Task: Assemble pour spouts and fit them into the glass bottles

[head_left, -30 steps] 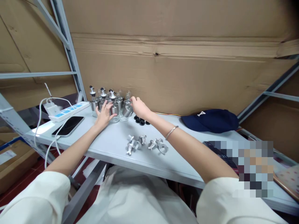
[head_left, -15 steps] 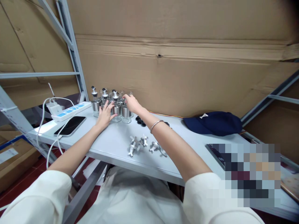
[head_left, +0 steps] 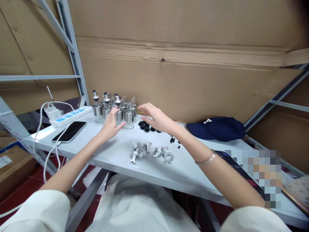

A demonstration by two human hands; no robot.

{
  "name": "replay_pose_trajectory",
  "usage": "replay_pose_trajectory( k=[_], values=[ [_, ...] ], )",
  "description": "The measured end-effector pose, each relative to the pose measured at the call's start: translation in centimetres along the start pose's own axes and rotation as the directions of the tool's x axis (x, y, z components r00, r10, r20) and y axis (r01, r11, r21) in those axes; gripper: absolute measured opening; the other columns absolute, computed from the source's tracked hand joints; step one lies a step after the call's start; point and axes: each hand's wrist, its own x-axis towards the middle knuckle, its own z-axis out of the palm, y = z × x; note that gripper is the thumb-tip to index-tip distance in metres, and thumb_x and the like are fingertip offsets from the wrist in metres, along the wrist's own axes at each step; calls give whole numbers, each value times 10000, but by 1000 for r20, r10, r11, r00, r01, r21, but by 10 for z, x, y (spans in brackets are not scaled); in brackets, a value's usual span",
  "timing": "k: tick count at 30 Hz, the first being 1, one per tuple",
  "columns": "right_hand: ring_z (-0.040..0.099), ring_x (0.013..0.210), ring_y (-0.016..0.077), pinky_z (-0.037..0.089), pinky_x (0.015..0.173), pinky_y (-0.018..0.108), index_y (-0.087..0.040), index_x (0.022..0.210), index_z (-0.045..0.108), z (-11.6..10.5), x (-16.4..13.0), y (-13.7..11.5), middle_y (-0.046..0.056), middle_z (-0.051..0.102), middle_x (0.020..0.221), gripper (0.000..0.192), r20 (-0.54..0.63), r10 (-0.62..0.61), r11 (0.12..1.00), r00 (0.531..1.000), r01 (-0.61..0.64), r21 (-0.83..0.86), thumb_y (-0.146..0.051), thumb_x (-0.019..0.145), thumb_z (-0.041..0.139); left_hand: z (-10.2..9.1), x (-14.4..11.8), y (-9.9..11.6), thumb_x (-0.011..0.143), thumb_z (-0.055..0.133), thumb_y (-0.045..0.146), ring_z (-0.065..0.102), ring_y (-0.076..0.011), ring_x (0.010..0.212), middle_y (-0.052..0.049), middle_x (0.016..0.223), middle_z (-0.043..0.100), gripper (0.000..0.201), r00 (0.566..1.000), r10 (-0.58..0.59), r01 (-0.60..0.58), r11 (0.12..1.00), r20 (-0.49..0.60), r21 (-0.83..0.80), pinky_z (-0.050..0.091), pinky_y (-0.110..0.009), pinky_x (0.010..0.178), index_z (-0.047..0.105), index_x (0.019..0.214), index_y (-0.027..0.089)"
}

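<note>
Left hand (head_left: 111,125): fingers spread flat and loosely extended, holding nothing; palm faces down and slightly right, fingertips just in front of the cluster of small glass bottles (head_left: 115,109). Whether the fingertips touch the nearest bottle cannot be told. Forearm stretches forward from a white sleeve at lower left.

Right hand (head_left: 157,118): fingers open and relaxed, lightly curved, gripping nothing; palm down, hovering above the surface (head_left: 116,151) just right of the bottle cluster, clear of it. Forearm runs diagonally from lower right, a thin bracelet (head_left: 205,159) at the wrist.

Glass bottles: grouped upright at the rear of the surface against the cardboard wall (head_left: 183,80), each with a metal collar; three at the left carry pourer tops. The cluster sits between the two hands, nearer the left fingertips.

Black rings (head_left: 146,126): small group lying on the surface directly beneath the right hand's fingers. Further tiny black pieces (head_left: 174,141) scattered right of them, under the wrist.

Metal spouts (head_left: 151,152): loose group lying on their sides at mid-surface, nearer the person than both hands, well apart from the bottles.

Other items: power strip (head_left: 71,115) and phone (head_left: 70,131) at left, white cable attached; dark blue cap (head_left: 217,128) at right.
</note>
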Motion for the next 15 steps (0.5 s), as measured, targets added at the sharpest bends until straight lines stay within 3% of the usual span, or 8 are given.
replay_pose_trajectory(
  k=[1,3,5,7,9,12,15],
  values=[
    [554,1027,201,428,936,404,-203,1190,498,-6,-16,-4,89,557,1153,320,28,33,999,999,-34,9,-258,876,467,-3,-9,14,863,461,432,130,-248,1413,-204,1494,137,662,993,32,-21,995,111,-95,210,-510,1116,105,1369,196],
    [537,1095,222,403,974,435,-230,1207,504,-14,-45,-6,80,578,1172,371,136,95,993,986,-102,51,-330,850,520,-5,-30,40,781,550,533,85,-252,1420,-184,1512,70,817,923,165,-92,971,348,-219,219,-491,1122,78,1380,240],
    [438,1240,238,354,1041,425,-262,1301,431,-13,-70,0,73,473,1340,629,333,70,986,940,-116,119,-404,733,661,-1,-45,58,671,638,594,-4,-280,1421,-175,1521,-4,975,844,257,-131,950,471,-284,205,-514,1122,65,1389,266],
    [316,1339,261,302,1084,435,-249,1384,327,-6,-88,10,100,333,1452,855,444,107,969,889,-193,152,-435,651,726,7,-52,69,606,674,620,-46,-300,1416,-181,1520,-38,1058,800,284,-126,940,528,-316,180,-534,1123,71,1397,260],
    [201,1388,286,255,1103,466,-224,1424,253,3,-101,19,133,224,1498,953,461,177,951,869,-272,149,-461,634,730,15,-51,73,582,683,632,-21,-307,1417,-186,1520,-22,1077,783,261,-78,941,564,-328,177,-529,1126,103,1402,241],
    [174,1394,297,238,1108,475,-219,1439,209,17,-113,26,154,170,1509,989,466,204,933,861,-315,174,-472,635,728,22,-43,77,607,669,626,96,-306,1411,-173,1516,91,1005,745,222,-7,946,629,-324,214,-510,1119,188,1397,233],
    [182,1391,290,225,1116,456,-187,1433,220,25,-116,24,172,178,1500,959,466,214,928,859,-328,178,-451,658,718,23,-36,81,663,634,608,209,-300,1383,-151,1477,238,870,708,227,-10,950,668,-312,218,-515,1111,278,1368,242]
  ],
)
